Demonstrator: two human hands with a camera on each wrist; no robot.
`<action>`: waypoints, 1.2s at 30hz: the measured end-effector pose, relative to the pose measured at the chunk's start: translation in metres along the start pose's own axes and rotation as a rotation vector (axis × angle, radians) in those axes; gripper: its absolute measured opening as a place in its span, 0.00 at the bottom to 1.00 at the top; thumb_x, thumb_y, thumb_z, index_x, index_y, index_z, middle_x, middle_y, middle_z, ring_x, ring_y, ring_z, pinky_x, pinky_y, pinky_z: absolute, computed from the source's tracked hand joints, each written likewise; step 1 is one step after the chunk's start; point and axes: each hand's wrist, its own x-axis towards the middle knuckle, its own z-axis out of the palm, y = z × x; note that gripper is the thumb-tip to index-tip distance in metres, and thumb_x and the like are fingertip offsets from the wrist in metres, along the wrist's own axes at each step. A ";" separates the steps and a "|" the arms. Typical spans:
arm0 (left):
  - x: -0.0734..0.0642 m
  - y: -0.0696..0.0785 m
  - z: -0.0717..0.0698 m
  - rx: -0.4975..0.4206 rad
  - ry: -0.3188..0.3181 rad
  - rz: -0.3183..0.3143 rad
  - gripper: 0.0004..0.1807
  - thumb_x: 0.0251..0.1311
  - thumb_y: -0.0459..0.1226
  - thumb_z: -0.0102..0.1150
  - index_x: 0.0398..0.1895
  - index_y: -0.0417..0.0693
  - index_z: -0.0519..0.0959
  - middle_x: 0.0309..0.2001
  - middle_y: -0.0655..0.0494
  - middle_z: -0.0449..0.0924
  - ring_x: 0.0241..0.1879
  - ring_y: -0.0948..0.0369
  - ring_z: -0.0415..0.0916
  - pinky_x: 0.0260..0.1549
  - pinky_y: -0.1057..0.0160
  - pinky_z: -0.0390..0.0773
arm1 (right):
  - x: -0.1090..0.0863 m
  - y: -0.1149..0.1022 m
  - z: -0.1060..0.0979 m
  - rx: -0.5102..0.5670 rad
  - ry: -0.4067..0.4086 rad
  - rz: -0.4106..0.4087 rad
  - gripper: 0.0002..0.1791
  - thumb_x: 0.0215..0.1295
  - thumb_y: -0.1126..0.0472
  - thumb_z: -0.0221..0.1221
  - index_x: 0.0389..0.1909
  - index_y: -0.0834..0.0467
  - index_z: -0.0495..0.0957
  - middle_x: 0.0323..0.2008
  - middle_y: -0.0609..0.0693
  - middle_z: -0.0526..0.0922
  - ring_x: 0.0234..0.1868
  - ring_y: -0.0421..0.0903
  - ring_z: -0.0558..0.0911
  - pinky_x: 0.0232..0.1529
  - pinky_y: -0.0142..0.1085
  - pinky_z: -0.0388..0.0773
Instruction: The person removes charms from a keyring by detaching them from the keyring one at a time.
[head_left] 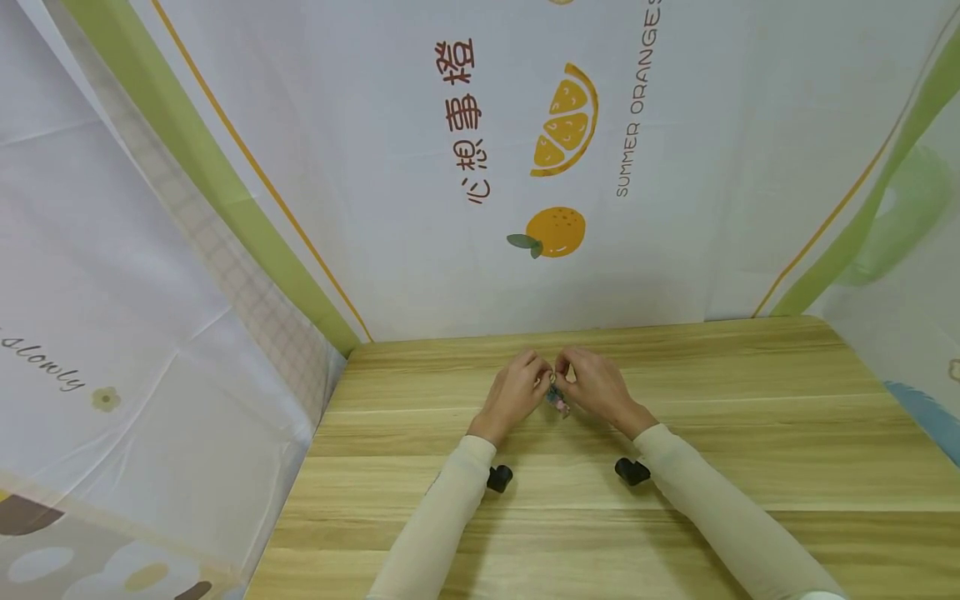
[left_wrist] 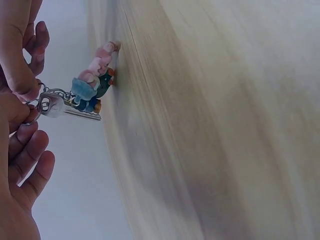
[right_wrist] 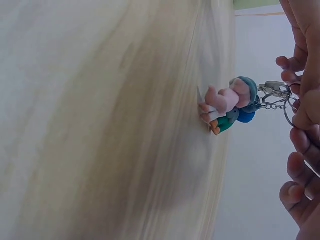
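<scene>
- At the centre of the head view, we see the left hand (head_left: 516, 390) and right hand (head_left: 598, 385) meet, the fingers of both pinching a silver metal split ring (right_wrist: 285, 111).
- Below it we find a silver metal key with a pale head (left_wrist: 51, 106) and a pink-and-blue figurine charm (right_wrist: 227, 100), over the pale wood-grain tabletop (head_left: 555, 542); contact we cannot confirm.
- We judge the ring is being worked at; fitting or freeing, we cannot tell.
- Next, we think, calls for a steady hold while fingers part the coil.

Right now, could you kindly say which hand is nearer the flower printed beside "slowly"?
Left hand, which is right of the flower; the right hand is farther right, past the keychain.
</scene>
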 end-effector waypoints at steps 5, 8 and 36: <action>-0.001 -0.002 0.000 -0.004 0.000 0.000 0.06 0.75 0.34 0.62 0.40 0.44 0.87 0.38 0.56 0.80 0.35 0.63 0.76 0.32 0.73 0.77 | -0.001 0.001 0.001 -0.005 0.007 -0.014 0.07 0.65 0.64 0.68 0.32 0.53 0.79 0.30 0.49 0.83 0.20 0.35 0.63 0.20 0.29 0.58; -0.002 -0.003 0.000 0.000 -0.005 -0.007 0.06 0.75 0.34 0.62 0.39 0.44 0.87 0.37 0.56 0.80 0.35 0.63 0.76 0.32 0.73 0.77 | -0.001 0.002 0.001 -0.006 0.001 -0.023 0.07 0.65 0.65 0.67 0.33 0.53 0.79 0.30 0.49 0.83 0.20 0.35 0.63 0.20 0.28 0.59; -0.002 0.000 0.000 -0.020 -0.050 -0.008 0.09 0.78 0.34 0.59 0.45 0.43 0.89 0.42 0.54 0.84 0.38 0.61 0.81 0.35 0.71 0.82 | -0.002 0.009 -0.004 0.059 -0.110 -0.097 0.08 0.69 0.67 0.67 0.35 0.51 0.79 0.30 0.43 0.80 0.25 0.34 0.69 0.25 0.28 0.66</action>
